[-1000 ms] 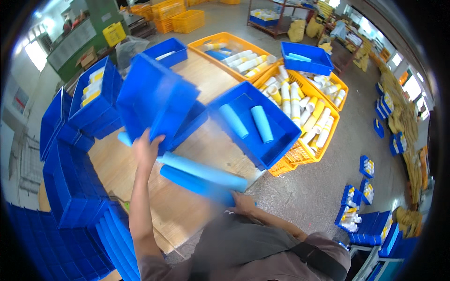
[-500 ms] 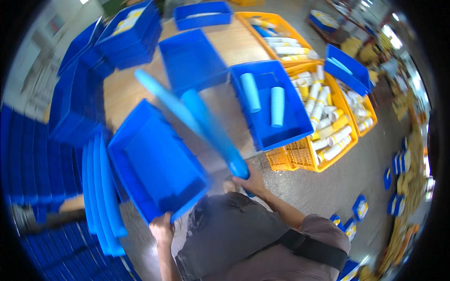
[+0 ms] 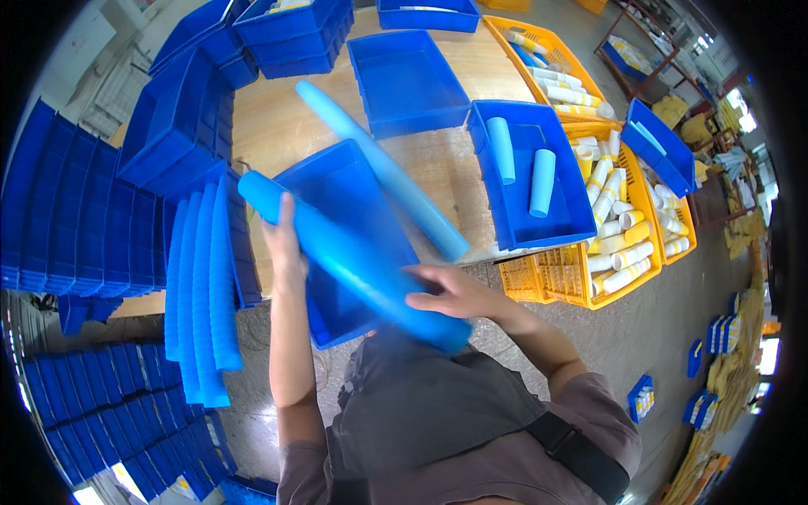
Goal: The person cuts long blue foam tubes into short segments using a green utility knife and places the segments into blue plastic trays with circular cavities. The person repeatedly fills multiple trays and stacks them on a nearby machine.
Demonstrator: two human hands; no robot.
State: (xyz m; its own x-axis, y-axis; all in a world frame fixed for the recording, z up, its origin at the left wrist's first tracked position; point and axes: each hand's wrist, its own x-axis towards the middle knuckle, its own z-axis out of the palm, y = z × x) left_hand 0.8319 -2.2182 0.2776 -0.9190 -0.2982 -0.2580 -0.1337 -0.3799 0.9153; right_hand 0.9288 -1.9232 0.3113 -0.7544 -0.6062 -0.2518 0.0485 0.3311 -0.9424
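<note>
A long blue tube (image 3: 337, 257) lies slantwise across an empty blue bin (image 3: 324, 324), held in both my hands. My left hand (image 3: 284, 240) grips it near its far left end, thumb on top. Closer to the blurred near end, my right hand (image 3: 454, 292) has its fingers over the tube's right side. A longer light blue tube (image 3: 379, 164) lies past the bin on the wooden table (image 3: 269, 114). To the right, a second blue bin (image 3: 518, 210) contains two short light blue tubes (image 3: 543, 183).
Orange crates (image 3: 593, 290) full of white and yellow tubes stand at the right. Several long ribbed blue pieces (image 3: 202, 286) hang beside stacked blue bins (image 3: 84, 202) at the left. Another blue bin (image 3: 408, 80) sits farther back on the table.
My left hand has let go of the bin's rim and taken hold of the tube. The tube has swung left over the bin, while my right hand stays on its near part.
</note>
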